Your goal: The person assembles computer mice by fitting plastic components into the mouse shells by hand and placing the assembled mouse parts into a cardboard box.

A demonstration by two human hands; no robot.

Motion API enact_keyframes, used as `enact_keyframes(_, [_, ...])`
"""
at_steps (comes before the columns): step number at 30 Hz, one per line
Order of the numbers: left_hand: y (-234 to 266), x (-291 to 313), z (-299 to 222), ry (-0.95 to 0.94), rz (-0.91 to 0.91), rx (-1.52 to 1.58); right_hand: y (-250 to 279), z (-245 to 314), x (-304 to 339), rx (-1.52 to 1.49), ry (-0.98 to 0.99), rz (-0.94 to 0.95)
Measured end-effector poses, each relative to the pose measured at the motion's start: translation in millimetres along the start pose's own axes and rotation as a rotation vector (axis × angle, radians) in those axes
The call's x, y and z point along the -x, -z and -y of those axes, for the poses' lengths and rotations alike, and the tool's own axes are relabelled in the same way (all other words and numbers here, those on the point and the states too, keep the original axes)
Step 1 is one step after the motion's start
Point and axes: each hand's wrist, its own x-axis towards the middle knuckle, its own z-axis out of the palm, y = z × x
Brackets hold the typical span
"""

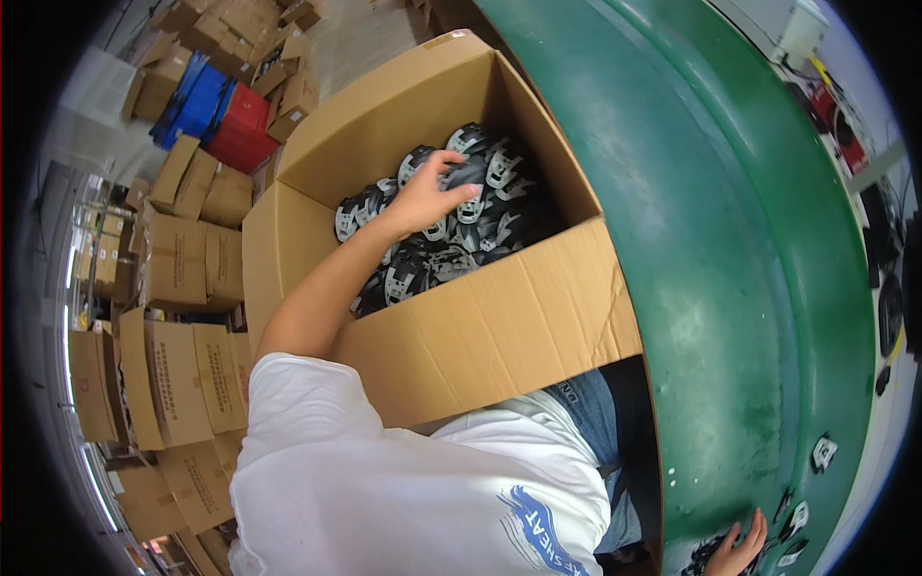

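My left hand (429,200) reaches into a large open cardboard box (490,322). Its thumb and fingers curve around a dark, rounded plastic part (465,176) on top of the heap. Beneath and around it, many similar black-and-grey plastic parts (408,278) lie jumbled in the box. At the lower right, my right hand (738,554) is over the green table, its thumb and fingers apart. A dark cluster of small parts (706,554) lies beside and partly under that hand; the picture's edge cuts off the rest.
The long green table (701,278) runs along the box's right side. Small black-and-white pieces (823,453) lie near its far right edge. Stacked cardboard boxes (178,259) stand on the left, with blue crates (195,101) and a red crate (240,130) behind.
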Motion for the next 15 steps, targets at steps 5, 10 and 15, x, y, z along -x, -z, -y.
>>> enact_keyframes(5, [-21,-12,-15,-0.137,0.169,-0.143,-16,2,13,-0.040,-0.150,0.071])
enact_keyframes(10, [-41,-32,2,-0.130,0.296,-0.294,-47,-24,12,0.295,0.062,0.092])
enact_keyframes(15, [-50,-30,12,-0.159,0.478,-0.434,-55,6,4,0.233,-0.095,0.048])
